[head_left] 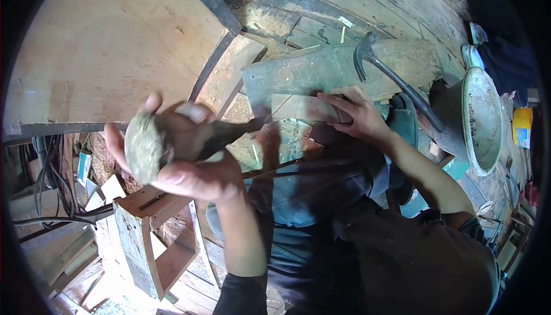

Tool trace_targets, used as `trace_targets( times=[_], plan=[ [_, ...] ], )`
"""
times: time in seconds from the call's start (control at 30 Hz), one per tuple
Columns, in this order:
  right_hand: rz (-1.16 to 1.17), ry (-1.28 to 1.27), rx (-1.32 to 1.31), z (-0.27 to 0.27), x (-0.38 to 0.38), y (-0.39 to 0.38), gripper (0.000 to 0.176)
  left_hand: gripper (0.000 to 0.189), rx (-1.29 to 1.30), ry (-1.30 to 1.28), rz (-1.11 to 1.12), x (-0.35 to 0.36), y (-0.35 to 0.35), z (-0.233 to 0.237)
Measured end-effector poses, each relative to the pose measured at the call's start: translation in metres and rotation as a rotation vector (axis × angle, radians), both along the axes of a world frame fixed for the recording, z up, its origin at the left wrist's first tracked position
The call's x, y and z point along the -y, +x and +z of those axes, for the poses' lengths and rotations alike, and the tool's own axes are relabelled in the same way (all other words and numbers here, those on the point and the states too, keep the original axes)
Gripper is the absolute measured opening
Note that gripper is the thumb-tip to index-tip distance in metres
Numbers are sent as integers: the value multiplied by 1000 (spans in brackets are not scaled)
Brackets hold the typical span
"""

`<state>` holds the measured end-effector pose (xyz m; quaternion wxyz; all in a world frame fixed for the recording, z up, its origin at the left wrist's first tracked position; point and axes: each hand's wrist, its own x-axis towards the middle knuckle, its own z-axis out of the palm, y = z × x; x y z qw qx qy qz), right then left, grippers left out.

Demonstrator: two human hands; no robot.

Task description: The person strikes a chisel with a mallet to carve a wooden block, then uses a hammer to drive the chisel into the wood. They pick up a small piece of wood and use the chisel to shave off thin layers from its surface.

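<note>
My left hand (192, 171) is wrapped round a dark, bottle-shaped object (189, 137) with a rough, pale yellowish end (144, 148); its narrow tip points right. My right hand (359, 114) pinches the right end of a small flat wooden piece (301, 108) above my lap. Behind that piece lies a grey-green board (310, 74). A claw hammer (399, 79) rests with its head on the boards and its handle towards a bucket. What the dark object is made of cannot be made out.
A large plywood panel (115, 45) with a dark edge stands at the upper left. Below are cables (54, 171) and a wooden frame (135, 246). A bucket (482, 122), a yellow container (522, 127) and a person's dark-clothed leg (505, 39) are at the right.
</note>
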<state>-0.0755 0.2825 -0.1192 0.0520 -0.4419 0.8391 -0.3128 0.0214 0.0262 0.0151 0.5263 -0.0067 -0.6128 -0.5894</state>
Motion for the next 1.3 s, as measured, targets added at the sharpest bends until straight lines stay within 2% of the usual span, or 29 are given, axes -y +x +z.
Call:
trace_targets(
  times=[0.1, 0.3, 0.87, 1.3],
  plan=[
    [0, 0, -4, 2, 1, -1, 79, 78, -44, -16, -127, -12, -21, 6],
    [-20, -3, -29, -3, -1, 0, 80, 96, 1, -70, -121, -32, -47, 11],
    [-24, 4, -58, -14, -5, -1, 76, 87, 14, -154, -206, -41, -68, -11],
    [-26, -10, -27, -12, -4, -1, 74, 76, -50, -98, -162, -35, -75, -13]
  ],
)
